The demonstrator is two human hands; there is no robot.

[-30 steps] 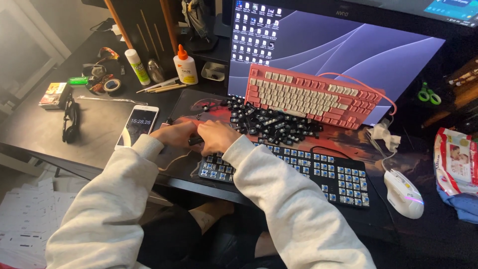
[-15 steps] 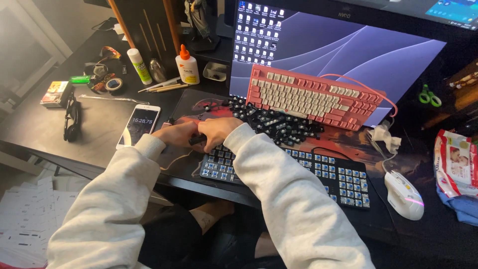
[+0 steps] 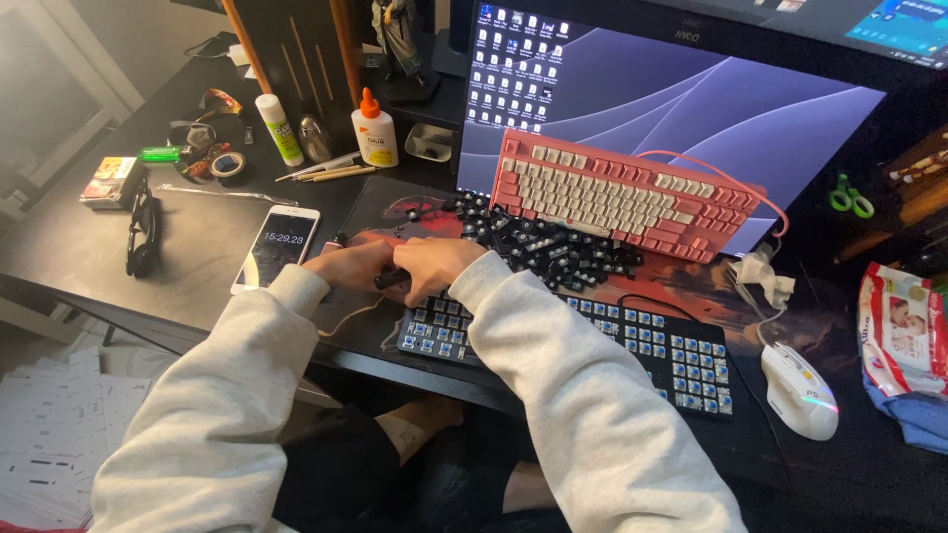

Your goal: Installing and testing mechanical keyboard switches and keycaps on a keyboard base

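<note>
My two hands meet at the left end of a black keyboard point(image 3: 632, 341) whose keycaps are off, so its blue switches show. My left hand point(image 3: 351, 268) rests at the keyboard's top left corner. My right hand point(image 3: 430, 265) is closed around a small dark tool point(image 3: 391, 280) that points left toward the other hand. Whether my left hand grips anything is hidden. A heap of loose black keycaps point(image 3: 548, 247) lies just beyond my hands. A pink and cream keyboard point(image 3: 617, 192) leans against the monitor point(image 3: 681, 94) behind the heap.
A phone point(image 3: 276, 247) with a lit screen lies left of my hands. Glue bottles point(image 3: 374, 128), tape, glasses point(image 3: 141, 229) and a small box sit at the back left. A white mouse point(image 3: 800, 390), a wipes packet point(image 3: 904, 331) and green scissors point(image 3: 849, 197) are to the right.
The hands stay at the keyboard's left end with only small shifts. The view has moved slightly.
</note>
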